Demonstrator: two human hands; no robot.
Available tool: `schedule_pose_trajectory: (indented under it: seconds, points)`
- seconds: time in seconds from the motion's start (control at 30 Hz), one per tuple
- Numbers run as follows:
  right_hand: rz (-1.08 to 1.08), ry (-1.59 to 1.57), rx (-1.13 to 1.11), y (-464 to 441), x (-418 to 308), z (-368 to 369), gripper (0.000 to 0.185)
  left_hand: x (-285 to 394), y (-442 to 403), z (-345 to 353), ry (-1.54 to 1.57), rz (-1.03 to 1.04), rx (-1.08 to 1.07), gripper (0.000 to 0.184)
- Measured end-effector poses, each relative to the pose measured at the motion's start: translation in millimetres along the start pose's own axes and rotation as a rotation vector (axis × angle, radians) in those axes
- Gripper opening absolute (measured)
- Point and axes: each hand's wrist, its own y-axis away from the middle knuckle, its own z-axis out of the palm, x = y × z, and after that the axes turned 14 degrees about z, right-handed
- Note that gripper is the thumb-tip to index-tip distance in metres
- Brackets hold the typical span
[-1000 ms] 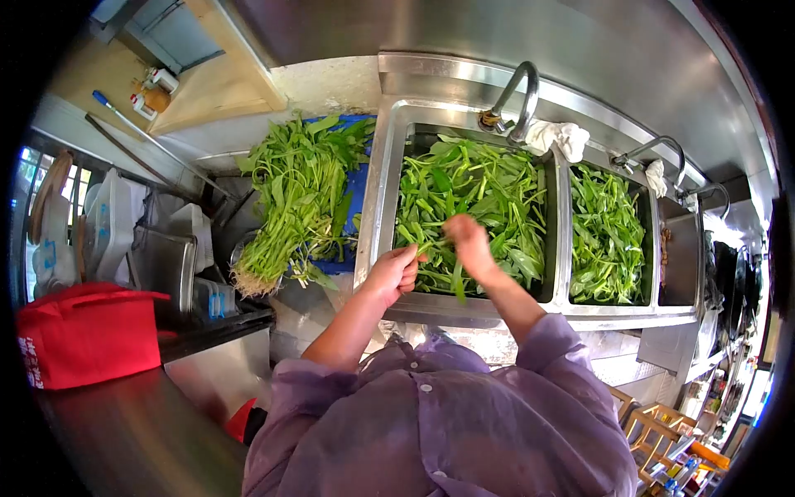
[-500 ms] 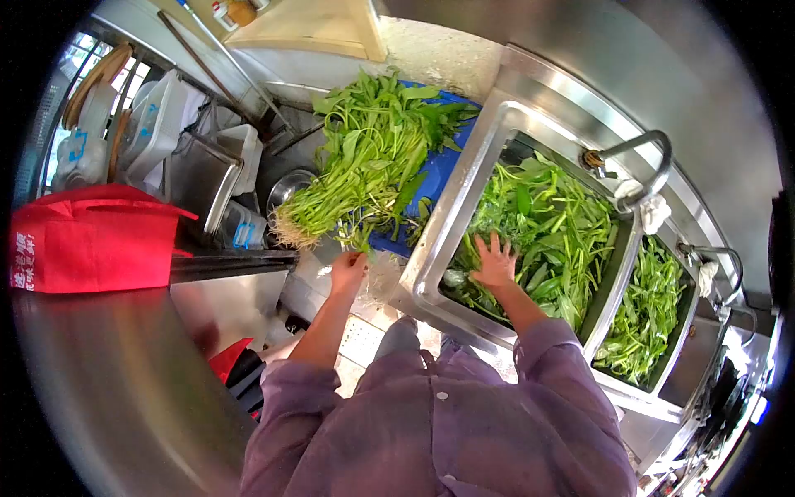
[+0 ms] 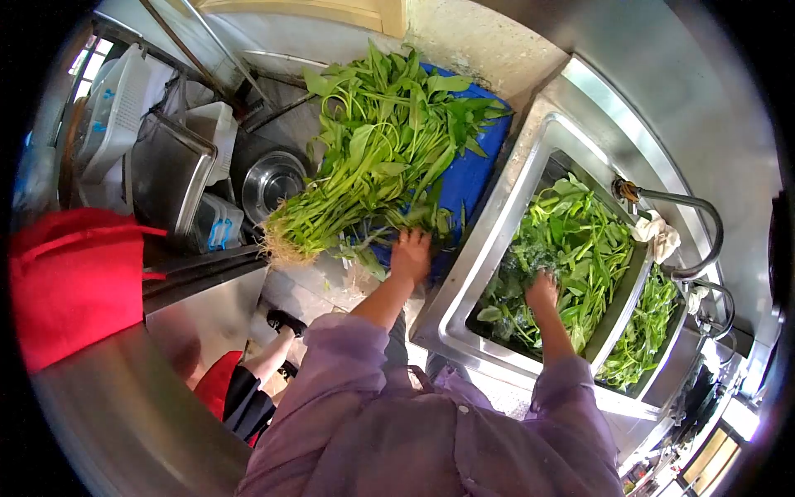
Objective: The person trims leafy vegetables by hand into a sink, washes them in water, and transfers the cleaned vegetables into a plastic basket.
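A large bunch of leafy greens with pale roots (image 3: 373, 157) lies on a blue surface (image 3: 476, 166) left of the sink. My left hand (image 3: 411, 255) rests at the lower edge of this bunch, over loose leaves, with its fingers apart. In the nearer sink basin (image 3: 454, 315), cut greens (image 3: 584, 248) lie in bubbling water. My right hand (image 3: 542, 291) reaches down among them; its fingertips are hidden in the water and leaves. More greens (image 3: 642, 331) fill the second basin.
Curved faucets (image 3: 704, 240) with white cloths (image 3: 656, 236) stand behind the basins. A round metal pot (image 3: 273, 184), white baskets (image 3: 112, 112) and a metal tray (image 3: 178, 174) are at the left. A red bag (image 3: 74, 286) sits on the steel counter (image 3: 124, 414). Another person's leg (image 3: 269, 358) shows below.
The view has turned toward the bunch at the left. My left hand has moved from the sink to the bunch's lower edge. My right hand has gone down into the water.
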Motion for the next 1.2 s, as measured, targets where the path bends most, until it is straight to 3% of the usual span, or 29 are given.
schedule_pose_trajectory:
  seconds: [0.07,0.2,0.27,0.3,0.33,0.4,0.43,0.47,0.53,0.63,0.73,0.8,0.83,0.93,1.0,1.03,1.07,1.13,1.2]
  points:
    - [0.070,-0.071,-0.130,3.5,-1.3,-5.8,0.060,2.7,5.6,-7.7,0.060,0.048,0.010,0.044]
    - [0.001,-0.137,-0.004,17.8,-1.9,-31.4,0.055,-6.9,-0.6,-52.9,0.061,0.078,0.088,0.037]
    - [0.111,-0.298,-0.008,13.0,-6.4,-41.2,0.056,-20.1,-6.7,-69.4,0.008,0.092,0.166,0.032]
    - [0.044,-0.417,0.124,17.3,-14.7,-46.0,0.060,-28.0,-6.9,-81.3,-0.004,0.090,0.253,0.030]
    - [0.037,-0.420,0.121,22.4,-25.6,-50.0,0.060,-37.2,-5.9,-93.9,-0.018,0.087,0.341,0.027]
    - [-0.239,-0.226,0.247,36.9,-51.3,-57.7,0.064,-62.8,1.9,-120.1,-0.124,0.027,0.451,0.026]
    - [-0.214,-0.112,0.058,48.3,-68.2,-68.9,0.070,-78.6,8.1,-133.4,-0.181,-0.050,0.458,0.026]
    - [-0.215,-0.119,0.054,42.8,-69.6,-59.8,0.070,-94.6,15.8,-145.1,-0.236,-0.123,0.465,0.027]
    - [-0.136,0.323,-0.105,16.6,-64.6,-22.4,0.066,-125.1,35.5,-161.3,-0.315,-0.159,0.426,0.028]
    - [-0.092,0.147,-0.077,-38.2,-25.5,33.6,0.057,-150.9,54.0,-167.4,-0.411,-0.212,0.304,0.031]
    - [0.119,0.101,-0.348,-51.8,-17.7,5.5,0.043,-151.7,60.4,-159.6,-0.373,-0.215,0.186,0.037]
    - [-0.044,-0.097,-0.095,-47.5,5.5,3.2,0.043,-143.5,60.7,-154.1,-0.394,-0.199,0.115,0.043]
    - [0.000,-0.105,-0.090,-33.3,11.5,-10.0,0.043,-139.2,58.1,-155.5,-0.383,-0.155,0.115,0.043]
    - [-0.037,-0.301,-0.050,-1.9,32.6,-54.0,0.053,-136.2,53.6,-160.1,-0.378,-0.211,0.021,0.046]
    - [0.259,-0.479,0.167,14.2,49.6,-61.9,0.067,-132.9,51.2,-161.8,-0.411,-0.206,0.022,0.046]
    - [0.362,-0.402,0.246,16.3,62.1,-53.1,0.080,-125.5,51.6,-162.8,-0.431,-0.217,0.042,0.047]
    - [0.483,-0.421,0.195,16.3,73.1,-45.1,0.090,-116.2,48.1,-163.9,-0.436,-0.195,0.045,0.047]
    - [0.651,-0.730,-0.060,-0.4,92.2,-2.4,0.101,-92.9,42.2,-162.5,-0.439,-0.025,0.284,0.047]
    - [0.437,-0.690,-0.150,-18.0,81.7,34.8,0.097,-47.7,27.6,-164.6,-0.399,0.094,0.325,0.045]
